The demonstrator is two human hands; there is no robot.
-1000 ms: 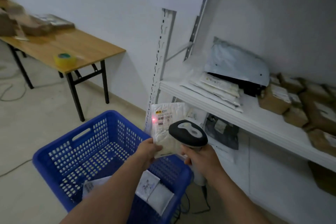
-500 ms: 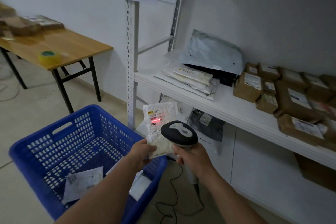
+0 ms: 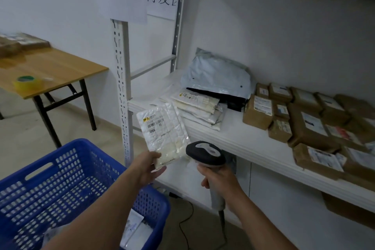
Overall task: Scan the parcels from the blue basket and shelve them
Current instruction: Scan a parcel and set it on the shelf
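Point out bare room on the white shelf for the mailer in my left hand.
Bare: the front strip of the white shelf, bordered left by the stack of flat mailers and right by the brown boxes, running on before the boxes along the lip. Crowded: the right half, packed with boxes, and the back left, under the grey bag.

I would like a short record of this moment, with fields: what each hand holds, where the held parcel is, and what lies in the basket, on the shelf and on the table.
left hand: pinches the white padded parcel by its lower corner, label toward the camera
right hand: grips the scanner by its handle
parcel position: in the air, between blue basket and shelf
basket: flat white parcels at the bottom
shelf: soft mailers left, brown boxes right
table: roll of tape
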